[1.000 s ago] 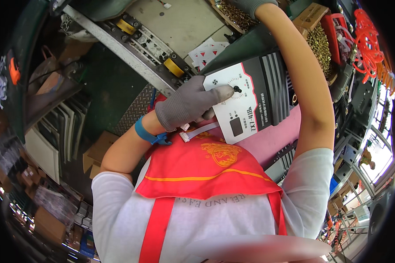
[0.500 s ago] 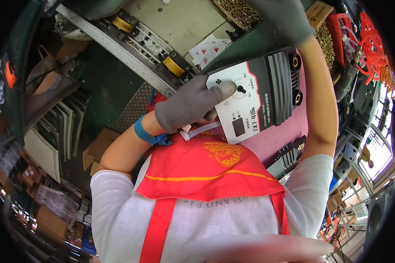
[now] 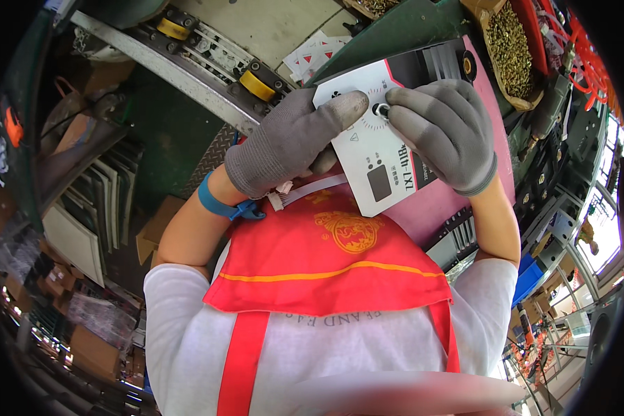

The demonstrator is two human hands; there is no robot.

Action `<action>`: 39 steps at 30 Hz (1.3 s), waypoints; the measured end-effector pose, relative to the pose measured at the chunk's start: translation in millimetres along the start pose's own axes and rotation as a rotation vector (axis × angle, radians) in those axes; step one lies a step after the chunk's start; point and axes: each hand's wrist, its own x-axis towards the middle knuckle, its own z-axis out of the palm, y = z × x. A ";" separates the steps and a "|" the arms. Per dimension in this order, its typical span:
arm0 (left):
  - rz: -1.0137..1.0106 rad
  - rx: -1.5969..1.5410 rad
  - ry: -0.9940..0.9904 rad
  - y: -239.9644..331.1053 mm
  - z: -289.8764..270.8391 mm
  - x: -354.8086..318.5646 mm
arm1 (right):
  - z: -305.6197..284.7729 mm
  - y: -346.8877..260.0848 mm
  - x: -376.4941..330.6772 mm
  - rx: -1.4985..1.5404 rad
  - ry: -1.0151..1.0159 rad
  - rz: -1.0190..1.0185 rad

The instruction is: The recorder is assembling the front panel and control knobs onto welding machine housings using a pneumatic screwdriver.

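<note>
A white panel (image 3: 378, 156) with a black and red edge is held in front of the person's chest, above a red apron (image 3: 326, 256) and partly over a pink sheet (image 3: 444, 201). The left hand (image 3: 291, 142), in a grey glove, is laid across the panel's left end, its index finger stretched flat along the upper edge; the panel is pressed under the fingers rather than enclosed. The right hand (image 3: 444, 128), also gloved, is curled over the panel's right part, its fingertips closed narrowly on a small black knob (image 3: 380, 109) set in the dial marks. A blue band (image 3: 218, 204) is worn on the left wrist. A white plug (image 3: 277, 201) with wires hangs just below the left hand.
</note>
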 end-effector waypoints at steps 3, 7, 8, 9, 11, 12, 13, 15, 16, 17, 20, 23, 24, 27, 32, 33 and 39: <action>-0.037 0.019 0.033 -1.6 0.5 -0.3 | -8.0 3.9 -3.2 0.111 -0.018 0.043; -0.010 0.001 0.046 7.6 8.9 -6.3 | -10.8 -4.8 -4.8 0.325 -0.004 0.314; -0.012 -0.028 0.052 8.4 10.0 -7.3 | -8.7 -9.1 -3.3 0.314 0.008 0.416; -0.012 -0.057 0.056 9.4 10.0 -7.5 | -8.7 -12.0 0.5 0.284 -0.032 0.446; -0.003 -0.056 0.048 8.6 10.3 -6.8 | -7.6 -13.7 2.0 0.272 -0.038 0.447; 0.010 -0.059 0.043 7.6 10.2 -6.6 | -7.1 -14.3 2.0 0.261 -0.046 0.443; 0.008 -0.057 0.041 6.9 9.7 -6.6 | -7.0 -14.9 1.8 0.262 -0.045 0.446; -0.034 -0.047 0.018 5.1 8.9 -7.1 | -7.2 -15.9 1.5 0.247 -0.051 0.429; -0.036 -0.049 0.017 4.4 9.7 -7.4 | -6.8 -15.7 1.9 0.249 -0.052 0.431; 0.003 -0.057 0.021 3.8 11.0 -7.6 | -6.0 -15.2 2.8 0.277 -0.043 0.445; 0.002 -0.025 0.033 2.8 10.8 -8.1 | -10.5 -13.7 4.6 0.331 -0.063 0.483; 0.030 0.006 0.053 1.3 14.4 -10.4 | -16.6 -15.0 9.4 0.372 -0.119 0.503; 0.096 -0.006 0.063 1.2 15.6 -10.7 | -18.3 -14.8 11.2 0.387 -0.149 0.500; 0.039 -0.023 0.027 1.9 13.8 -10.3 | -19.2 -8.9 12.9 0.370 -0.164 0.383; 0.140 0.083 0.044 -9.8 11.9 -11.0 | -22.5 8.4 15.7 0.354 -0.191 0.179; 0.246 0.149 0.046 -11.1 11.2 -10.5 | -22.3 9.0 15.9 0.349 -0.185 0.172; 0.029 -0.042 0.022 7.3 15.2 -12.8 | -25.9 -8.8 17.3 0.149 -0.200 0.233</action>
